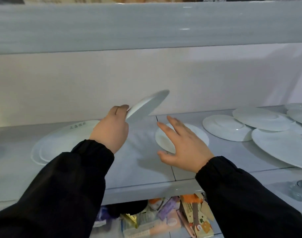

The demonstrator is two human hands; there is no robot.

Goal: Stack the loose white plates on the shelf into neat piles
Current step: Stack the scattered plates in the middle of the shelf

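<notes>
My left hand [110, 129] grips a small white plate [147, 105] by its rim and holds it tilted in the air above the white shelf [140, 162]. My right hand [182, 143] hovers with spread fingers over another small white plate [164, 140] lying flat on the shelf. At the left lies a large plate with grey lettering [61, 136] with a smaller plate on top of it, partly hidden by my left arm. At the right, several white plates [227, 127] lie overlapping, with a large one [280, 146] nearest the shelf's front edge.
The upper shelf's underside [146, 26] hangs close overhead. Below the plate shelf, a lower level holds colourful packets and boxes [164, 219]. Some clear glassware [299, 189] sits at the lower right.
</notes>
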